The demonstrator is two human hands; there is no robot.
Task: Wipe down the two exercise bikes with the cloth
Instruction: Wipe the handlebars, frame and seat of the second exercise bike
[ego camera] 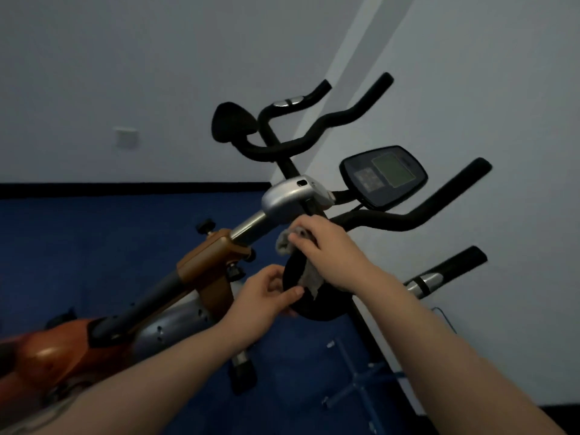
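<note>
Grey, crumpled cloth [298,262] sits at frame centre, draped over a round black padded disc [314,304] on the near exercise bike w/ orange-brown frame [204,268]. Right hand [326,249] comes in from 5 o'clock, fingers curled over the cloth's upper bunch, gripping it and pressing it to the disc's top edge; a strip of cloth hangs down across the disc face below the palm. Left hand [266,296] comes in from 7 o'clock, thumb and fingers pinching the disc's left rim, thumb tip just beside the cloth's lower end.

At 12 o'clock of the hands: silver plastic housing [292,196] on a chrome post, touching the black handlebar stem. At 2 o'clock: dark oval console w/ pale green LCD screen [384,175]; screen and button panel too blurred, no writing or brand readable. Black foam handlebars [411,218] sweep out to 2–3 o'clock. A second set of black curved handlebars [314,133] w/ a black pad stands farther back at 12 o'clock against the pale grey wall [125,73]. Blue floor mat [94,246] lies beneath. White wall plate [126,138] at 10 o'clock, blurred.
</note>
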